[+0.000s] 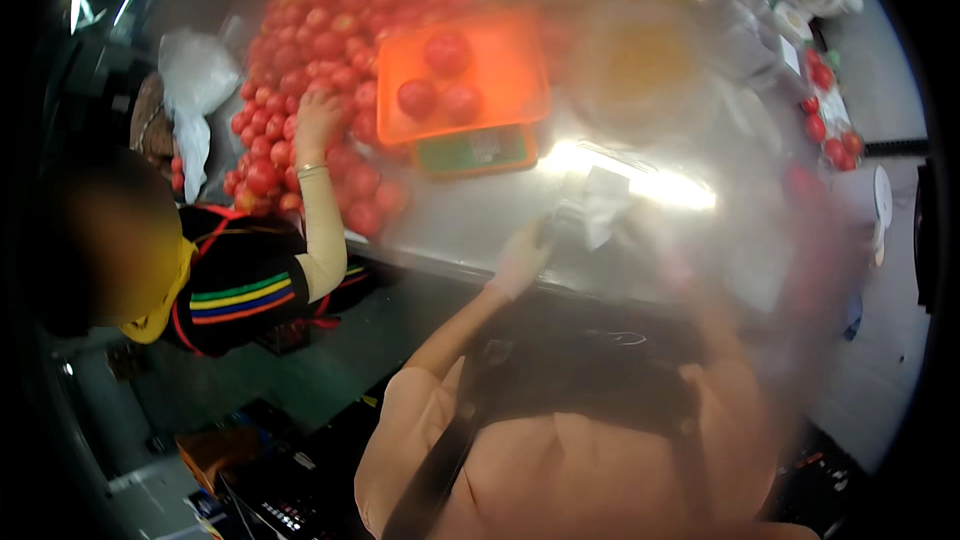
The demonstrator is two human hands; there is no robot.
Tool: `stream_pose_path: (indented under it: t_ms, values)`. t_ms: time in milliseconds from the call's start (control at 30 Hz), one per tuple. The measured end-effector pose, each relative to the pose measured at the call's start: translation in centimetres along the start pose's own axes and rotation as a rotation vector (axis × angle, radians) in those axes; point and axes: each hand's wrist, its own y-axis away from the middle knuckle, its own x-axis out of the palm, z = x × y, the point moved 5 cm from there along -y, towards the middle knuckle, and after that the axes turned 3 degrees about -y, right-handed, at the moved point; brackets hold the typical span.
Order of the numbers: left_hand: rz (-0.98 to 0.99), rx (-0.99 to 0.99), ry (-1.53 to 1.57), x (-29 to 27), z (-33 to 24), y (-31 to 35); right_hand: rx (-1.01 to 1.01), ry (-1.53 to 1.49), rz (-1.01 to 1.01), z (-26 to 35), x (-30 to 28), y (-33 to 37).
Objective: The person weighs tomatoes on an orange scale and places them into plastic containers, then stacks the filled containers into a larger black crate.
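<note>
My left hand point(522, 258) in a pale glove reaches over the near edge of the metal table. Its fingers look closed at the left side of a thin, crumpled white piece point(604, 208), but haze hides the grip. My right hand point(674, 258) is on the other side of that piece, too smeared to show its fingers. Farther left, an orange tray point(520, 70) holds three tomatoes point(447, 53). It sits on a scale point(476, 150) with an orange body and green front. A big heap of tomatoes point(340, 40) spreads behind and beside it.
On the left a co-worker's hand point(318, 118) rests on the heap. A clear plastic bag point(198, 65) lies at the table's far left. A hazy round yellowish container point(640, 65) stands beyond my hands. Packed tomatoes point(838, 148) are at the right.
</note>
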Motion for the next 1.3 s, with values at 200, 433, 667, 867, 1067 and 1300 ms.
stream_pose_path:
  t_ms: [200, 433, 667, 867, 1067, 1300]
  values:
    - [-0.070, 0.001, 0.194, 0.0, -1.6, -2.4, -0.020, 0.205, 0.452, 0.4, 7.9, 2.1]
    - [0.001, -0.025, 0.451, -0.3, 1.8, -3.5, 0.170, 0.131, 0.380, 0.2, 8.4, -1.6]
    - [-0.106, -0.175, 0.514, -5.7, 7.0, -0.8, 0.056, -0.132, 0.063, 4.4, 6.3, -11.4]
    - [-0.369, -0.234, 0.499, -10.5, 10.0, 0.1, -0.141, -0.053, 0.058, 8.5, 10.2, -21.2]
    - [-0.664, -0.205, 0.412, -13.7, 12.0, -0.5, -0.125, 0.013, 0.101, 8.5, 14.8, -24.8]
    - [-0.920, -0.207, 0.223, -19.1, 12.9, -2.0, -0.095, -0.111, 0.097, 6.8, 13.4, -26.4]
